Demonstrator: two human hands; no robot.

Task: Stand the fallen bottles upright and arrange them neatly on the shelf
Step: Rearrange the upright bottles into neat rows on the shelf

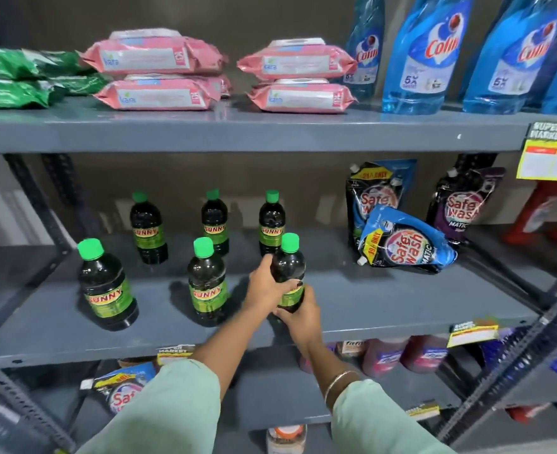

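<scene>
Several dark bottles with green caps and yellow-green "SUNNY" labels stand upright on the grey middle shelf (368, 309). Three form a back row: back left bottle (147, 229), back middle bottle (215, 222), back right bottle (270, 221). In front stand a front left bottle (106, 285) and a front middle bottle (206, 283). Both hands grip a front right bottle (288, 268), upright or slightly tilted near the shelf's front. My left hand (265, 290) wraps its left side. My right hand (298, 314) holds its base and label.
Safewash pouches stand at the right of the same shelf, one blue pouch (404, 242) lying tilted. The upper shelf (237, 129) carries pink wipe packs (156, 54), green packs and blue Colin refill pouches (427, 54). Angled steel uprights (512, 371) flank the shelf. More products sit below.
</scene>
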